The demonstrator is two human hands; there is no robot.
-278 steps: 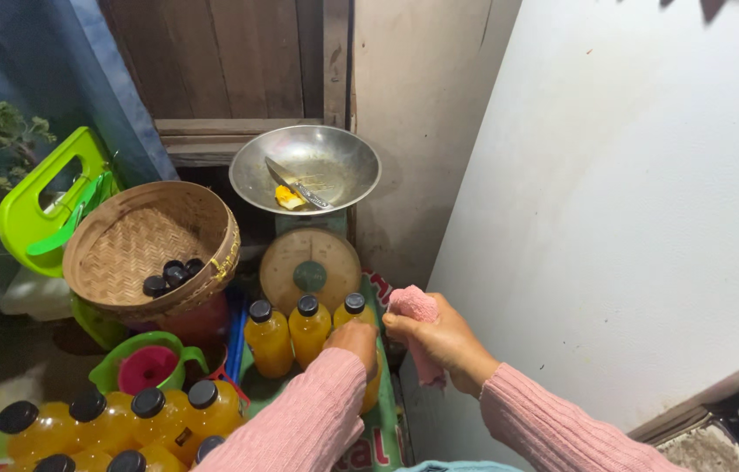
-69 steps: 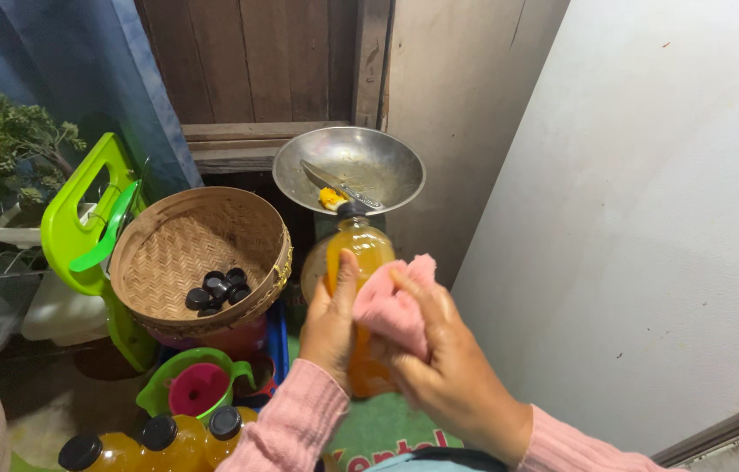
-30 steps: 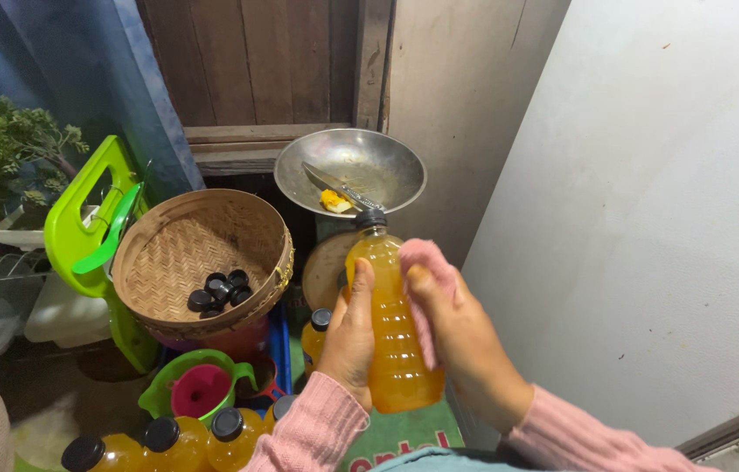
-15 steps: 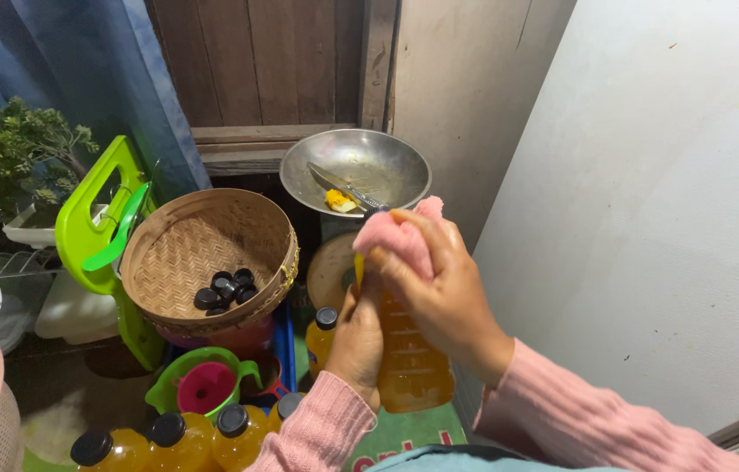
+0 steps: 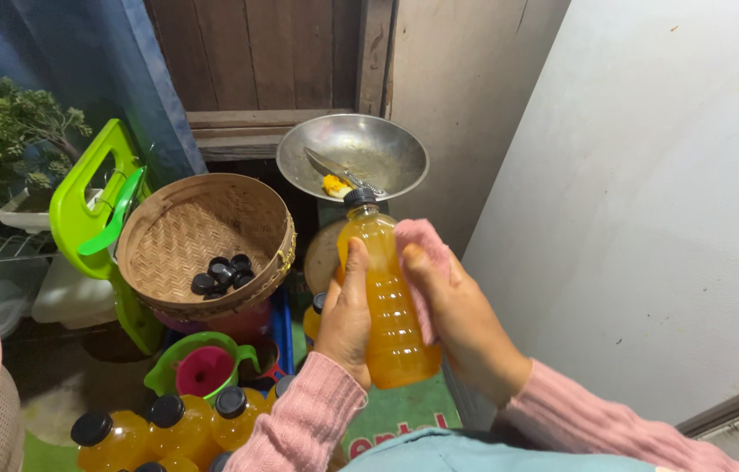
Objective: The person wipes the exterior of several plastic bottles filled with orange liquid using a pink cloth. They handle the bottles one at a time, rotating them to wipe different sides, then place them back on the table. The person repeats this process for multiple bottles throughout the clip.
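Both hands hold one bottle of orange liquid (image 5: 390,301) upright at the middle of the view, below the metal scale pan (image 5: 354,157). The left hand (image 5: 345,319) wraps its fingers round the bottle's left side; the right hand (image 5: 461,319) presses a pink cloth (image 5: 422,253) against the other side — fingers closed on both. A woven basket (image 5: 179,240) of black caps (image 5: 221,273) sits to the left.

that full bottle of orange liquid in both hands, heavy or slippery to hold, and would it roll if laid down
The bottle looks filled nearly to its black cap, so it is probably heavy for its size. Its ribbed plastic sides should help the left hand grip; the right hand presses a pink cloth against it, so it may be wet. Being round, it would likely roll.
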